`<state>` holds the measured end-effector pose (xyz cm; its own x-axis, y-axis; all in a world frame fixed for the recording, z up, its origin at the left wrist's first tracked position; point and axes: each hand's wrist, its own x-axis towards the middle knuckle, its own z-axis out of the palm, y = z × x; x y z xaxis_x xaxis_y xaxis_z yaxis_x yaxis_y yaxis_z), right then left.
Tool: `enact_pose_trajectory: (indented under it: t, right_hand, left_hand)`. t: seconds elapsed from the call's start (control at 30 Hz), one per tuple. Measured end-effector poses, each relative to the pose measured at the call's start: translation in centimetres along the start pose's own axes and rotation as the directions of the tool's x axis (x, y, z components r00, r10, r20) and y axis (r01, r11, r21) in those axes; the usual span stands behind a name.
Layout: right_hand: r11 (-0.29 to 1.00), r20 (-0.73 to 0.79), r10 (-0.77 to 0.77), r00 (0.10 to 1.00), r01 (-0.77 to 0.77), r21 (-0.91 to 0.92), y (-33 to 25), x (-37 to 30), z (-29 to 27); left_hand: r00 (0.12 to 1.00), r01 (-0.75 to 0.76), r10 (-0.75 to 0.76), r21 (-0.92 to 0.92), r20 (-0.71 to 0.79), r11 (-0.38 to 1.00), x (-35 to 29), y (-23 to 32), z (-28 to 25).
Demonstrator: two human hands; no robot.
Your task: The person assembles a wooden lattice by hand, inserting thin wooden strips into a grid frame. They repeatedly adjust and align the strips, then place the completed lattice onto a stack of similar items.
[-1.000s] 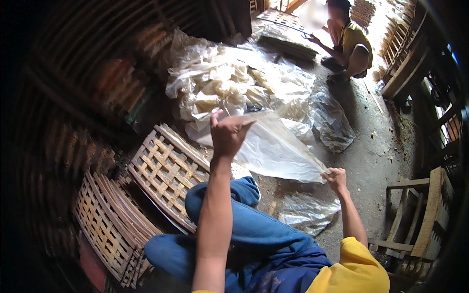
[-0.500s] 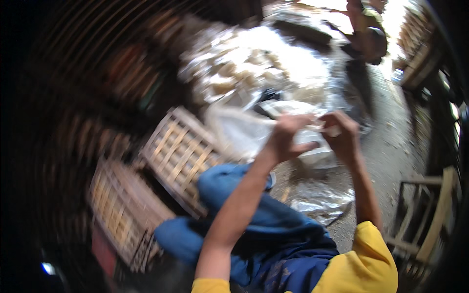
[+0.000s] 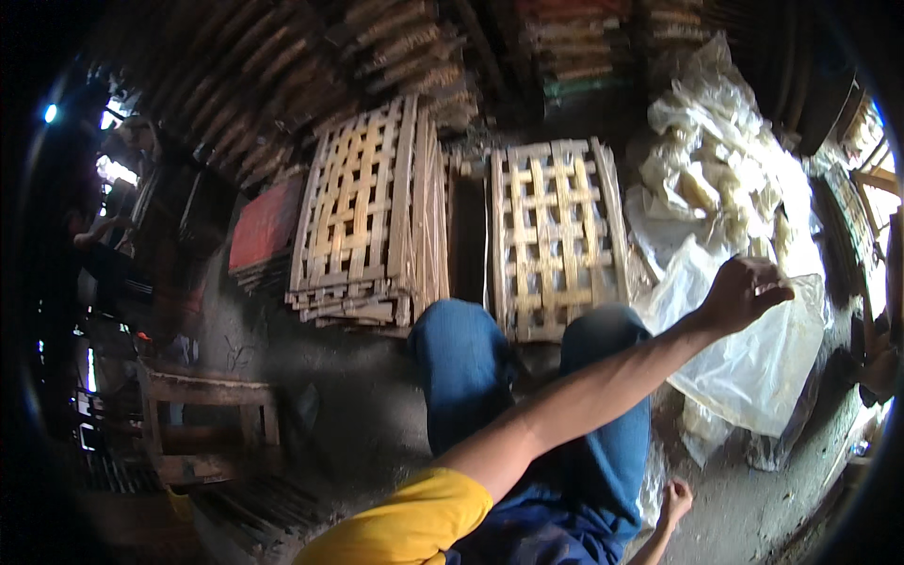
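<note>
My left hand [image 3: 747, 296] reaches far to the right over a clear plastic sheet [image 3: 753, 367]. Its fingers are curled closed, and whatever they may hold is hidden. The sheet spreads out below that hand, wrinkled and see-through. Low at the right, beside my knee, is my right hand [image 3: 675, 502], small in view with its fingers bent inward. More crumpled plastic [image 3: 652, 485] lies next to it; I cannot make out what is in those fingers.
In front of my knees lies a woven bamboo rack [image 3: 556, 235]; left of it stands a stack of similar racks [image 3: 353, 207]. A heap of crumpled plastic [image 3: 716, 160] is at the upper right. A wooden stool [image 3: 202, 386] stands left. Part of another person [image 3: 880, 358] shows at the right edge.
The view has swung to the left, so the racks now sit in the middle. My hands, close together at the plastic before, are now far apart, the right one lower.
</note>
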<state>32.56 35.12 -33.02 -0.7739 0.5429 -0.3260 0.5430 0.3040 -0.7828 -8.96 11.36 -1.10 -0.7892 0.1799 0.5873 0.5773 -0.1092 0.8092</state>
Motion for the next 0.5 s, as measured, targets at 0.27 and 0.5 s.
enact_pose_trajectory:
  t: [0.27, 0.5]
  right_hand:
    - [0.649, -0.245, -0.47, 0.848, 0.52, 0.556, -30.4, 8.3, -0.8]
    - [0.61, -0.274, -0.778, 0.565, 0.784, -0.114, -49.6, 19.2, 5.4]
  left_hand:
    - [0.961, -0.146, 0.153, -0.05, 0.231, 0.988, -0.5, -1.2, 2.3]
    - [0.941, -0.29, 0.325, 0.263, -0.097, 0.92, 7.0, -3.5, -8.8]
